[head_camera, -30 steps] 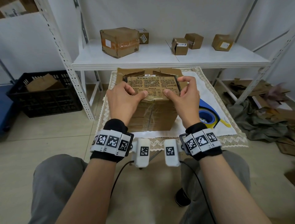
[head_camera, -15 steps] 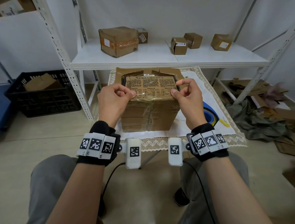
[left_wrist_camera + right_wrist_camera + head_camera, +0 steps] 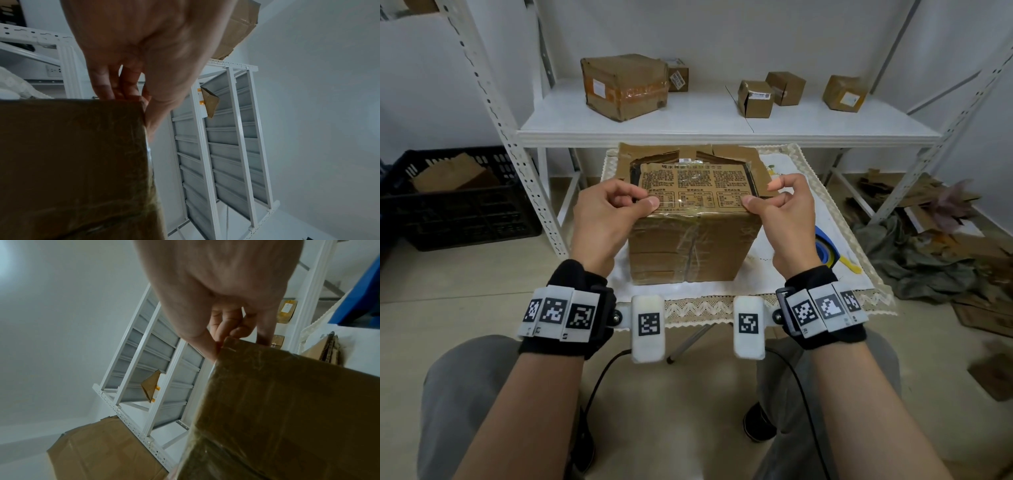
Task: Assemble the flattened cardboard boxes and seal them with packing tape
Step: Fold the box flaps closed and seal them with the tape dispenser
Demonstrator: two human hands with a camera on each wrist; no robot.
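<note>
A brown cardboard box (image 3: 688,246) stands on the cloth-covered table (image 3: 808,284), with clear tape down its front and a printed flap on top. My left hand (image 3: 643,202) grips the near left top corner, thumb on the printed flap, fingers curled. At the near right top corner my right hand (image 3: 760,197) does the same, with the index finger lifted. In the left wrist view the fingers (image 3: 107,87) reach over the box edge (image 3: 72,162). The right wrist view shows the fingers (image 3: 226,327) curled over the box corner (image 3: 287,410). A blue tape roll (image 3: 825,246) lies right of the box.
A white metal shelf (image 3: 722,126) stands right behind the table and carries several sealed boxes (image 3: 625,85). Flat cardboard (image 3: 729,152) lies behind the box. A black crate (image 3: 455,202) sits on the floor at left. Cardboard scraps and cloth (image 3: 928,240) cover the floor at right.
Both hands have slid apart along the box's near top edge, from its middle out to the two corners. The box has stayed in place.
</note>
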